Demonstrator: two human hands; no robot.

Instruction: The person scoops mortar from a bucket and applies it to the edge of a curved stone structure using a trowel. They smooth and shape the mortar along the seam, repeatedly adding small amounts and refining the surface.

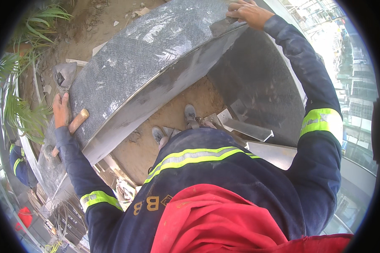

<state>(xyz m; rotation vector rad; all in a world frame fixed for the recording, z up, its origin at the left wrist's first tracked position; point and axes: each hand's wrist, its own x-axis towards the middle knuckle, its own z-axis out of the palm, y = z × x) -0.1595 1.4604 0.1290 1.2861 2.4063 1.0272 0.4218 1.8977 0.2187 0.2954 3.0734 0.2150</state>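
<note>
A long curved grey stone slab [126, 71], streaked with pale dust, spans the view before me. At its left end my left hand [61, 110] lies with fingers stretched, close below the gathered neck of a dusty grey plastic bag [65, 75]. A wooden handle [79, 121] passes under my left forearm; a dark rounded lump beside its far end is partly hidden. At the slab's upper right end my right hand [251, 14] has its fingers curled down over a small dark thing, mostly hidden, next to a darker patch [223, 27] on the stone.
My shoes [190, 111] stand on sandy ground inside the slab's curve. An upright dark panel [261, 67] and a metal angle piece [251, 129] are to the right. Palm leaves [19, 120] and a co-worker [21, 165] show at left. Wood scraps [118, 170] lie below.
</note>
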